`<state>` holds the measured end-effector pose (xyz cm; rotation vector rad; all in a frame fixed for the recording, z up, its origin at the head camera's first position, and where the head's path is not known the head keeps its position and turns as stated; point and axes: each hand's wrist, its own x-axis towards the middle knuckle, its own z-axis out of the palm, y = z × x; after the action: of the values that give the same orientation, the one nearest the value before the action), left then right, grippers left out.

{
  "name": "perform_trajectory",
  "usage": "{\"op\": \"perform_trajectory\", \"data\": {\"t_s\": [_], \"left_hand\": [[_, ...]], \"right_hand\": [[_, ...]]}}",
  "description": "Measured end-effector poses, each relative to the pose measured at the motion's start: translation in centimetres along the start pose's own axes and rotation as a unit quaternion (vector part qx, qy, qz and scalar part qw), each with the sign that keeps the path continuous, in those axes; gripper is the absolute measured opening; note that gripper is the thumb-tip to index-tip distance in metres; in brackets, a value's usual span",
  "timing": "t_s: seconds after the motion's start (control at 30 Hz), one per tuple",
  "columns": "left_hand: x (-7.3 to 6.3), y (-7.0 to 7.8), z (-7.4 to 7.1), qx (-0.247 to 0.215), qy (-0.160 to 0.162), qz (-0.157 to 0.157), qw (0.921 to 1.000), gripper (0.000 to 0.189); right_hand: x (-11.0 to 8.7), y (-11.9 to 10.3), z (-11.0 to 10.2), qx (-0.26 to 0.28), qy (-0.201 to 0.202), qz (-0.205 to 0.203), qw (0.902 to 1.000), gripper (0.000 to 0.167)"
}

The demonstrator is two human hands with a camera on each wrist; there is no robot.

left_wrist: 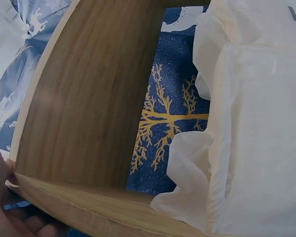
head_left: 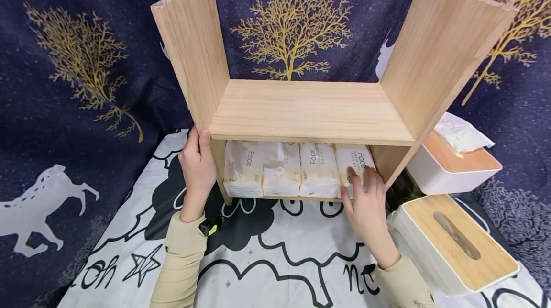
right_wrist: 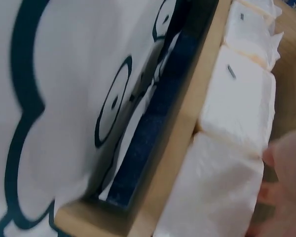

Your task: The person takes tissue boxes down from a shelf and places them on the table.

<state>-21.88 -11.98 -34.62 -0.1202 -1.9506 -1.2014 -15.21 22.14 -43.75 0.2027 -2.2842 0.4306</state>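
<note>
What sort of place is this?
Probably a staged indoor recording corner, though I can't be sure: dark tree-print cloth hung behind, cartoon-print cloth spread below, and a wooden shelf holding tissue packs.

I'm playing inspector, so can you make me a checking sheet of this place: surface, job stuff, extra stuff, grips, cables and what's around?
Surface: white cloth with black drawings and letters.
Job's things: wooden shelf, with four tissue packs side by side in its lower space.
Clutter: at the right, a white box with something white and crumpled on its lid, and a slotted box nearer the person.
Grips: left grip holds the shelf's left side; right grip touches the rightmost pack.
Cables: nothing seen.
Surroundings: dark blue backdrop with gold trees and white animals.
</note>
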Motion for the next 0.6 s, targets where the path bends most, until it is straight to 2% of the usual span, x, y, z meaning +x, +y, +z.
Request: {"op": "perform_trajectory", "data": {"t_s": [0.13, 0.27, 0.4, 0.6], "left_hand": [[0.0, 0.0, 0.0, -0.001, -0.001, 0.001, 1.0, 0.042], [0.0, 0.0, 0.0, -0.004, -0.002, 0.001, 1.0, 0.041], [0.1, -0.1, -0.1, -0.005, 0.001, 0.003, 1.0, 0.04], [0.2, 0.0, -0.3, -0.005, -0.005, 0.002, 1.0, 0.042]], "right_hand": [[0.4, -1.3, 0.2, 0.002, 0.008, 0.085, 0.9963, 0.032], [0.9, -2.3, 0.2, -0.02, 0.004, 0.131, 0.9911, 0.031], [1.1, -3.0, 0.2, -0.044, 0.001, 0.141, 0.989, 0.032], [1.1, -3.6, 0.1, -0.091, 0.02, 0.137, 0.9863, 0.036]]}}
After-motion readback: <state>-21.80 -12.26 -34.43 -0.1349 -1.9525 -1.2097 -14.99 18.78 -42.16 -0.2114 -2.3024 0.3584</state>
